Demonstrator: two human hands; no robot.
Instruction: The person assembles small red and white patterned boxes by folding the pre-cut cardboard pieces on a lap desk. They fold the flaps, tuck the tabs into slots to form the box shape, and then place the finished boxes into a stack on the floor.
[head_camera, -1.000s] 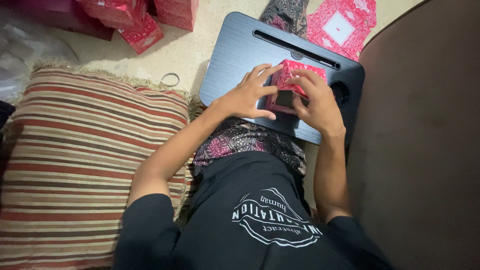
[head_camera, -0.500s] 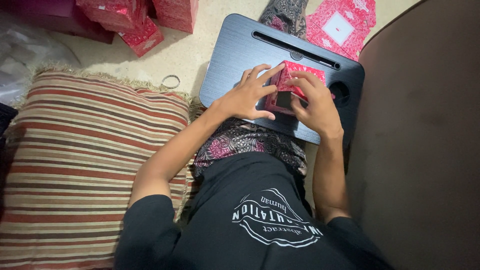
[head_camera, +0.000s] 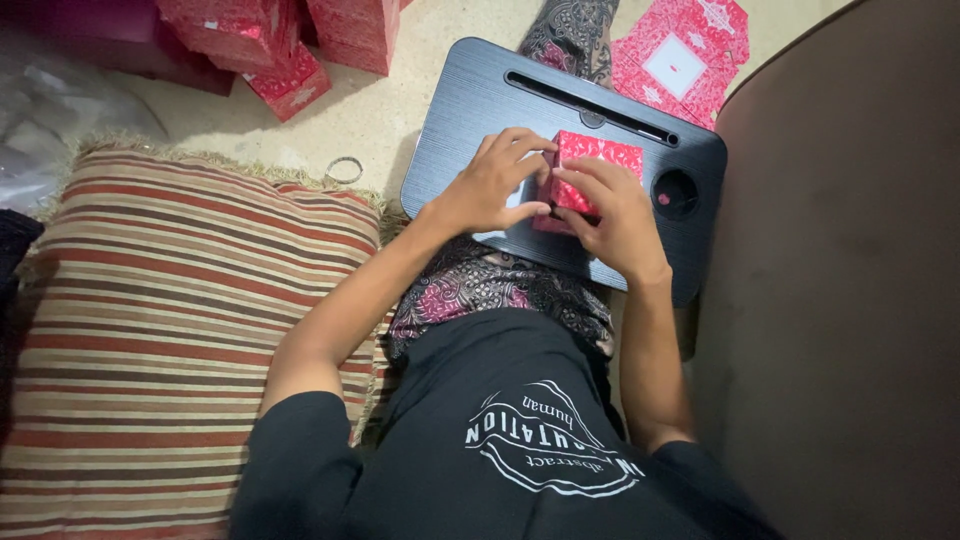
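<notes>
Red patterned box (head_camera: 598, 158), left hand (head_camera: 487, 187), right hand (head_camera: 617, 212) gripping

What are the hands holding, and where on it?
Both hands grip a small red patterned box on the lap desk: left hand at its left edge, right hand on its near side.

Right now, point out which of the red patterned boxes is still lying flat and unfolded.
The flat red box blank on the floor beyond the black lap tray, at top right. The folded boxes at top left and the box in hand are already shaped.
</notes>
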